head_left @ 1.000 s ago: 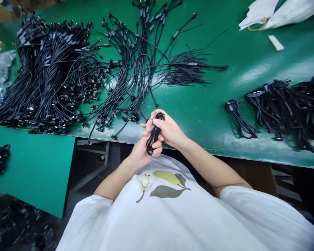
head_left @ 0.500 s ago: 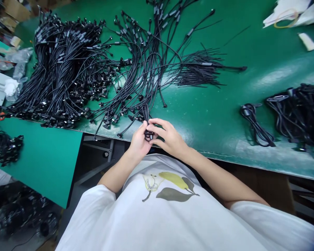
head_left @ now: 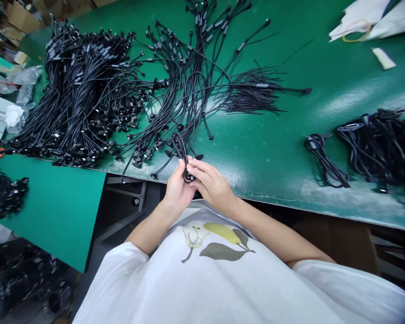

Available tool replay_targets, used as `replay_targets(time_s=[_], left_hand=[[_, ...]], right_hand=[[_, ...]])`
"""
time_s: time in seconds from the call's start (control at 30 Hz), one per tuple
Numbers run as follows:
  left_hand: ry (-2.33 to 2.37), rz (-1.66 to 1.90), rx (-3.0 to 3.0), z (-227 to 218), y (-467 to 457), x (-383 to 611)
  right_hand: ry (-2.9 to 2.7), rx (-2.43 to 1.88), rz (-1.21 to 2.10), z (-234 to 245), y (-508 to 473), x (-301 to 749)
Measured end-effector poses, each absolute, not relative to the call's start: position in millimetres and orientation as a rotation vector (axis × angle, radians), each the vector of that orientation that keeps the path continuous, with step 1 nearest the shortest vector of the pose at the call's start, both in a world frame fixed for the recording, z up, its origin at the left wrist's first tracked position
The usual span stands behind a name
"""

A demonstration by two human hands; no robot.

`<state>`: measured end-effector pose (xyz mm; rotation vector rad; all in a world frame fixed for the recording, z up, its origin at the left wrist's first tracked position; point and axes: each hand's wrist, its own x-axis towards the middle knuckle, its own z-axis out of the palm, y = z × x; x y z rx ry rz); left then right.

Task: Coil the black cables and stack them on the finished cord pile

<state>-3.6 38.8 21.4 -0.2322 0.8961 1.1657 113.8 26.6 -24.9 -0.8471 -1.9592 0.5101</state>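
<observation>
A folded black cable (head_left: 179, 146) is held between both hands at the table's near edge, its loops sticking up past the fingers. My left hand (head_left: 178, 186) is wrapped round its lower part, thumb pressed along it. From the other side my right hand (head_left: 212, 182) closes its fingers on the same bundle near a connector end. Just beyond the hands, loose black cables (head_left: 189, 90) with small plugs and grey sleeves fan out over the green table (head_left: 270, 157). A heap of thin black ties (head_left: 253, 94) lies behind them.
A large pile of black cables (head_left: 77, 90) covers the table's left part. To the right lie one bundled cable (head_left: 326, 159) and a stack of bundled cables (head_left: 378, 148). White paper (head_left: 364, 20) with a rubber band sits far right. A lower green table (head_left: 54, 202) adjoins at left.
The folded cable has shifted slightly left and its loops now tilt left. My right hand's fingers, more spread before, have come together on the bundle.
</observation>
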Motion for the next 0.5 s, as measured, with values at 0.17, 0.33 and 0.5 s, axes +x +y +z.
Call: replay_targets(time_s=[0.17,0.33,0.5], left_hand=[[0.882,1.174,0.134,7,25,-5],[0.940,1.057,0.485,-6,18,-2],[1.093,1.028,0.768,-16,17,-7]], right_hand=[[-1.887,-0.834,0.911,-9,40,134],[-1.808,-1.177,0.980,2,63,141],[-1.914,-1.266,1.038,10,70,137]])
